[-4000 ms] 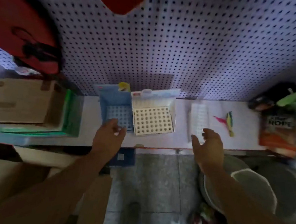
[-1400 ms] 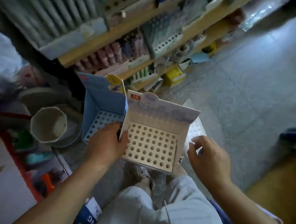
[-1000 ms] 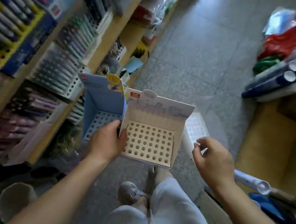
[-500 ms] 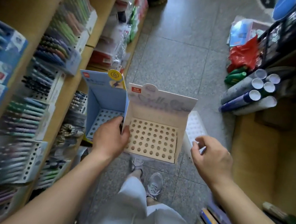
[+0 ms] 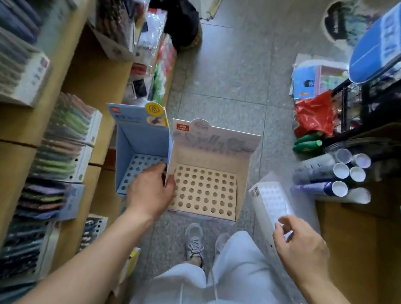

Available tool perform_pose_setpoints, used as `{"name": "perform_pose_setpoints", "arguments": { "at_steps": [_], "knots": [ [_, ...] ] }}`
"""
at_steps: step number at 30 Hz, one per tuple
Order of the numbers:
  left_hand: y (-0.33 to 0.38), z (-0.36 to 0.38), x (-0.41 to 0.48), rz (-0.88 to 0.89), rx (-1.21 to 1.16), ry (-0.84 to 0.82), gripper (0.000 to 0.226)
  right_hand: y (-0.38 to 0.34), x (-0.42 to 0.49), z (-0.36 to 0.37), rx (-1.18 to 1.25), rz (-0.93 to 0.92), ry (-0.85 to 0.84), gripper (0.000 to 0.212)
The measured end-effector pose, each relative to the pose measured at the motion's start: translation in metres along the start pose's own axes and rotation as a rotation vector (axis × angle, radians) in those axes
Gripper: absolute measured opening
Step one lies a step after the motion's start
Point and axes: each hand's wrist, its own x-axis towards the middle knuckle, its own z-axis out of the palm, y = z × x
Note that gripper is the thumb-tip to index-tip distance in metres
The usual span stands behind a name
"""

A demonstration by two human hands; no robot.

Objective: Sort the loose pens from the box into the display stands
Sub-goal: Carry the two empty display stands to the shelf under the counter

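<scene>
Left hand (image 5: 149,193) is gripping blue stand (image 5: 141,143) and beige stand (image 5: 205,192) together mid-frame, over grey tile floor (image 5: 226,80). Right hand (image 5: 301,246) is pinching white stand (image 5: 269,201), lower right. Pen shelves (image 5: 91,78) are lining left edge.

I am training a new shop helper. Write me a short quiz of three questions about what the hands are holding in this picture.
1. True or false: every hole of the beige stand is filled.
2. What does the right hand hold? A) the white stand B) scissors C) nothing
3. How many stands does the left hand grip at once, and of which colours?

Key:
1. False. Its holes are empty.
2. A.
3. Two: the blue stand and the beige stand, pinched where their walls meet.
</scene>
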Motion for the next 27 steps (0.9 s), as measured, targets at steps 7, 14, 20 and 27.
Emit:
{"name": "perform_pose_setpoints", "arguments": {
  "at_steps": [7, 14, 20, 27],
  "knots": [
    [0.072, -0.023, 0.137, 0.039, -0.010, -0.027, 0.015, -0.046, 0.144, -0.026, 0.070, 0.045, -0.011, 0.004],
    [0.140, -0.037, 0.251, -0.031, -0.017, -0.024, 0.013, -0.112, 0.335, -0.068, 0.119, -0.047, -0.018, 0.003],
    [0.193, -0.055, 0.364, -0.068, -0.070, -0.005, 0.008, -0.171, 0.476, -0.105, 0.081, -0.126, -0.012, 0.002],
    [0.252, -0.075, 0.548, -0.065, -0.104, 0.010, 0.010, -0.221, 0.625, -0.126, 0.000, -0.124, -0.067, 0.007]
  ]
}}
